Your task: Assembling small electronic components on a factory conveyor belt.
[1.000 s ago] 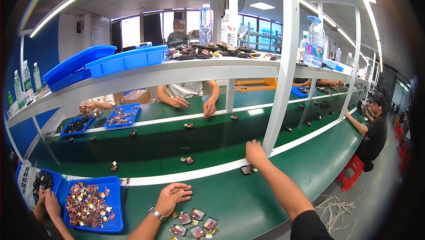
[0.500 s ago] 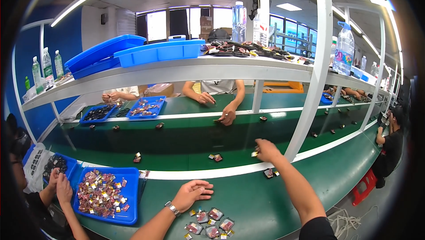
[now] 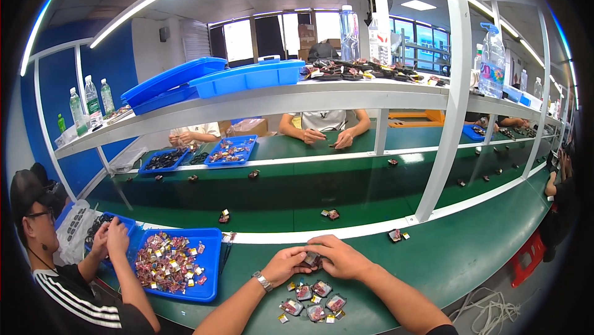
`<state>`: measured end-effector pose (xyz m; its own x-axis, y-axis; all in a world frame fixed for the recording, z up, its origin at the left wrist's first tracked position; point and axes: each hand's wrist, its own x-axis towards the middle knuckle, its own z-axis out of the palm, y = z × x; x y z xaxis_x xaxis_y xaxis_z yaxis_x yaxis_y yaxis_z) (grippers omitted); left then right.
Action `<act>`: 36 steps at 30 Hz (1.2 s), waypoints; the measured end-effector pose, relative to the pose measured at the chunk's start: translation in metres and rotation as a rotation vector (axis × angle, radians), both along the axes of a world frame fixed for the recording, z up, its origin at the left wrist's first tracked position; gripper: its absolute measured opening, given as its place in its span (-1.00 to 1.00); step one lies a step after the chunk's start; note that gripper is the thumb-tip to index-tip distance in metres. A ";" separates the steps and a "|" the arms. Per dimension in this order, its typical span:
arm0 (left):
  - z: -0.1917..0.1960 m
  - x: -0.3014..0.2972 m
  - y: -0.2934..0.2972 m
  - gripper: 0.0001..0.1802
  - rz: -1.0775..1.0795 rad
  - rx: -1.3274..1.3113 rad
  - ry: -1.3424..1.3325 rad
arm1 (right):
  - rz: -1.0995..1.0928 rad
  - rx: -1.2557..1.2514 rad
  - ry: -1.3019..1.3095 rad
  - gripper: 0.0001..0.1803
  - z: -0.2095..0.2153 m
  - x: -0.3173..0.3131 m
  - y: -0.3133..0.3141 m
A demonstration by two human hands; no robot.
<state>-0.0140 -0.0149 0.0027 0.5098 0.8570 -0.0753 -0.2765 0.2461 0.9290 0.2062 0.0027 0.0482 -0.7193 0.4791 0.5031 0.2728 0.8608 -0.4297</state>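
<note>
My left hand [image 3: 286, 267], with a metal watch at its wrist, and my right hand [image 3: 339, 257] meet above the near worktop. Their fingers are closed round one small dark-framed electronic unit [image 3: 312, 260], partly covered by them. Just below, several similar units [image 3: 316, 313] lie in a cluster, showing black rims, reddish wiring and silver-and-yellow cells. A lone unit [image 3: 395, 235] rests by the white rail, right of my right hand. To my left stands a blue tray [image 3: 214, 267] heaped with small red, white and yellow parts.
Beyond the white rail [image 3: 284, 236], a green belt [image 3: 278, 214] carries scattered units. A white post [image 3: 447, 106] rises at right of centre, under a shelf [image 3: 260, 98] with blue trays and bottles. A co-worker [image 3: 62, 273] handles parts at left; others sit across.
My right hand has come back from over the belt to meet my left hand, and both now hold a unit. The view has shifted, bringing the left co-worker further in.
</note>
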 end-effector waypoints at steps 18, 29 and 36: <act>0.009 0.007 -0.006 -0.49 0.059 0.033 -0.024 | -0.118 0.052 0.052 -0.84 -0.017 -0.009 0.002; 0.004 0.005 -0.005 -0.54 0.031 0.049 0.030 | -0.034 -0.220 0.099 -0.86 -0.017 -0.005 -0.001; 0.006 0.007 -0.006 -0.62 0.062 0.005 -0.050 | -0.222 -0.115 0.267 -0.88 -0.022 -0.014 -0.011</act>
<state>-0.0072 -0.0210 0.0087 0.4585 0.8875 -0.0464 -0.3374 0.2221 0.9148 0.1926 -0.0081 0.0266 -0.4417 0.6729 0.5934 0.3124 0.7354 -0.6013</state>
